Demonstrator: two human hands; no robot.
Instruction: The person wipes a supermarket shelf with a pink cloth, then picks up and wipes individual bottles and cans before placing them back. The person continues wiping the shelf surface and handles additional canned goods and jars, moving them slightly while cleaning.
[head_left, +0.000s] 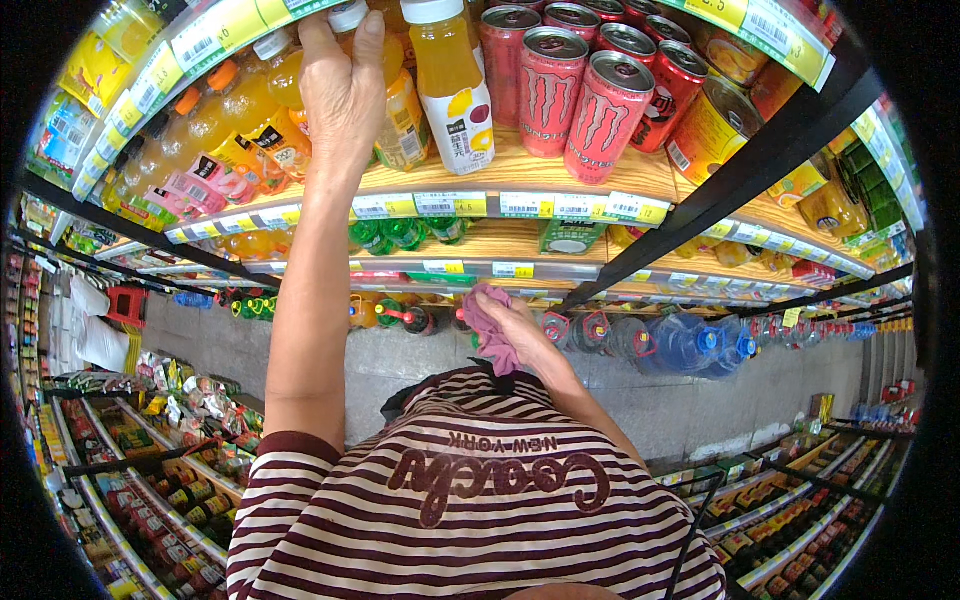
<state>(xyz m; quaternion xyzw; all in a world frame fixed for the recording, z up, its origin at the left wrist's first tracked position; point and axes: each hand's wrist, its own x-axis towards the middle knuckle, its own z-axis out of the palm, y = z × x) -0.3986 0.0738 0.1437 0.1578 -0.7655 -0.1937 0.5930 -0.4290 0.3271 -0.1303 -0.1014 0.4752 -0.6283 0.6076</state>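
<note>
Up on the shelf my left hand (341, 90) reaches in among juice bottles, its thumb beside the white cap of an orange juice bottle (401, 112); its fingertips are partly hidden, so whether it grips the bottle is unclear. My right hand (517, 326), lower down in front of my striped shirt, holds a crumpled purple cloth (491, 319). A white-capped bottle of yellow juice (452, 90) stands to the right of my left hand. Farther right are pink Monster cans (553, 94) and red cans (670, 90). More orange juice bottles (240, 112) line the shelf on the left.
Price-label strips (450, 205) edge the wooden shelf (525, 157). A black metal shelf post (742, 187) slants at the right. Large blue-capped water jugs (679, 343) stand on the grey tiled floor (405, 360). Behind me are more stocked shelves (780, 502), and a red crate (126, 305) sits far left.
</note>
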